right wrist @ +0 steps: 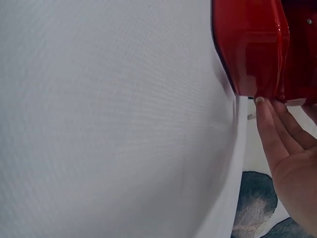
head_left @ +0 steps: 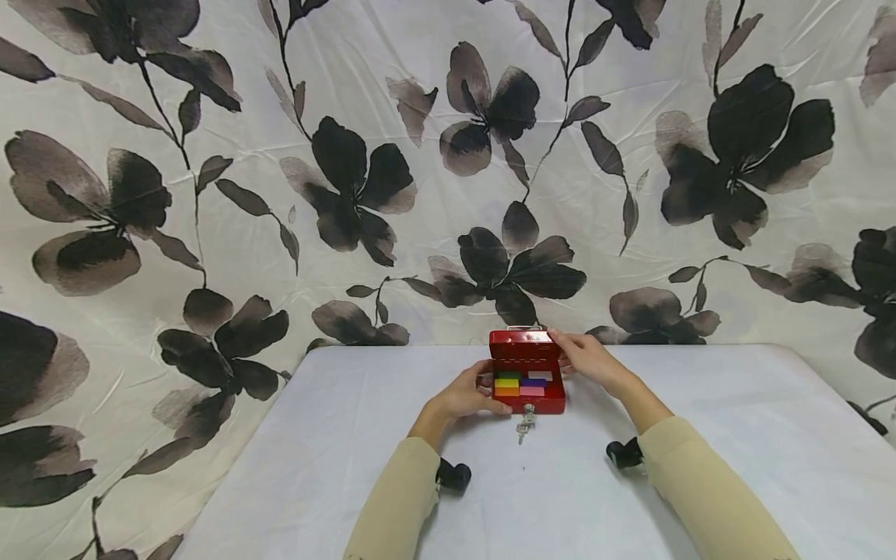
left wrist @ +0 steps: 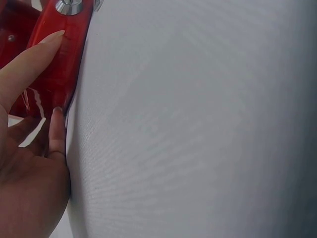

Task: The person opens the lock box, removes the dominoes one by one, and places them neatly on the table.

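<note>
A small red metal cash box [head_left: 549,405] stands on the table with its lid [head_left: 514,347] raised. Inside lie several coloured blocks, among them a yellow one [head_left: 507,383], a pink one [head_left: 532,391] and a green one [head_left: 509,375]. Keys [head_left: 522,431] hang from the lock [left wrist: 69,6] on its front. My left hand [head_left: 463,393] holds the box's front left corner, thumb on the front face and fingers at the side. At the right, my right hand [head_left: 591,362] grips the lid's edge, with fingertips [right wrist: 261,101] against the red metal.
A white-covered table [head_left: 336,467] lies beneath the box and arms. Behind it hangs a floral cloth [head_left: 420,194]. Black wrist cameras [head_left: 455,476] stick out from both sleeves. The lid's wire handle [head_left: 525,327] shows at the top.
</note>
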`<state>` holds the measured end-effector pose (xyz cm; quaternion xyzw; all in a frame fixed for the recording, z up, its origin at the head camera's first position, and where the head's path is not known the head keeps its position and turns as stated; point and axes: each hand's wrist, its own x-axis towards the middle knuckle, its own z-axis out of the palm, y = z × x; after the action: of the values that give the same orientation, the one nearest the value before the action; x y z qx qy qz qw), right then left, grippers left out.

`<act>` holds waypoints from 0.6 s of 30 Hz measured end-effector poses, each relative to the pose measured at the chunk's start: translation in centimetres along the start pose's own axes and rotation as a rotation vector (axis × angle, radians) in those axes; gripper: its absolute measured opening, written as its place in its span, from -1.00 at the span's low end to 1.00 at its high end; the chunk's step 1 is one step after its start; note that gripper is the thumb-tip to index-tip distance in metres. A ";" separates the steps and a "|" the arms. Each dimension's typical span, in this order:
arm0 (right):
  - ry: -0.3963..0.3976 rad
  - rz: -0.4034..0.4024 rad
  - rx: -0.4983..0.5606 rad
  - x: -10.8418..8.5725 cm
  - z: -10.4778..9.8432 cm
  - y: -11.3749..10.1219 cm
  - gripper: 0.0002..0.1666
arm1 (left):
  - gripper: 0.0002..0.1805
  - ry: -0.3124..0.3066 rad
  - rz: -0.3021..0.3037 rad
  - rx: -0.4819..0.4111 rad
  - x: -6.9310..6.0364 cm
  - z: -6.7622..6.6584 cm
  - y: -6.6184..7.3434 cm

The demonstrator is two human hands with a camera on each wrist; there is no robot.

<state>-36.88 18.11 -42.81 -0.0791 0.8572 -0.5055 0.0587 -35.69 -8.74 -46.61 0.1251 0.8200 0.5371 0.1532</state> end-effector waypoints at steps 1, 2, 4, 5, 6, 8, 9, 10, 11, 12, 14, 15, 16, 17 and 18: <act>0.004 0.004 0.001 0.1 0.0 0.0 -0.05 | 0.01 0.001 -0.002 -0.001 0.0 0.0 0.0; 0.008 0.012 0.001 0.1 0.0 0.0 -0.04 | 0.01 0.001 -0.002 -0.001 0.0 0.0 0.0; 0.014 0.027 0.010 0.3 0.0 0.0 -0.02 | 0.00 0.005 -0.005 0.000 -0.1 0.0 0.0; 0.016 0.036 0.018 0.3 0.0 0.0 0.00 | 0.00 0.006 -0.003 0.001 -0.1 0.0 0.0; 0.016 0.043 0.021 0.4 0.0 0.1 0.03 | 0.00 0.009 -0.006 0.002 -0.1 0.0 -0.1; 0.015 0.061 0.033 0.5 0.0 0.1 0.07 | 0.01 0.015 -0.011 0.002 -0.1 0.0 -0.1; 0.015 0.068 0.038 0.6 0.0 0.1 0.09 | 0.01 0.017 -0.015 0.001 -0.2 0.0 0.0; 0.015 0.074 0.040 0.7 0.0 0.0 0.10 | 0.02 0.019 -0.020 -0.001 -0.2 0.1 0.0; 0.014 0.079 0.043 0.7 0.0 0.0 0.10 | 0.03 0.021 -0.025 -0.003 -0.2 0.1 0.1; 0.014 0.084 0.046 0.8 0.0 -0.1 0.10 | 0.03 0.023 -0.030 -0.006 -0.3 0.1 0.1; 0.010 0.092 0.054 0.9 0.1 -0.3 0.09 | 0.03 0.021 -0.032 -0.012 -0.3 0.1 0.1; 0.009 0.095 0.056 0.9 0.1 -0.4 0.09 | 0.03 0.020 -0.032 -0.010 -0.3 0.1 0.1; 0.008 0.099 0.060 0.9 0.1 -0.5 0.09 | 0.04 0.021 -0.034 -0.009 -0.3 0.1 0.1; 0.007 0.102 0.063 0.9 0.0 -0.6 0.09 | 0.04 0.020 -0.033 -0.007 -0.3 0.0 0.1; 0.005 0.105 0.066 0.9 0.1 -0.6 0.09 | 0.04 0.020 -0.033 -0.005 -0.4 0.1 0.0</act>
<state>-37.68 17.59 -42.31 -0.0304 0.8430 -0.5301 0.0855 -35.34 -8.80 -46.55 0.1058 0.8221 0.5378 0.1538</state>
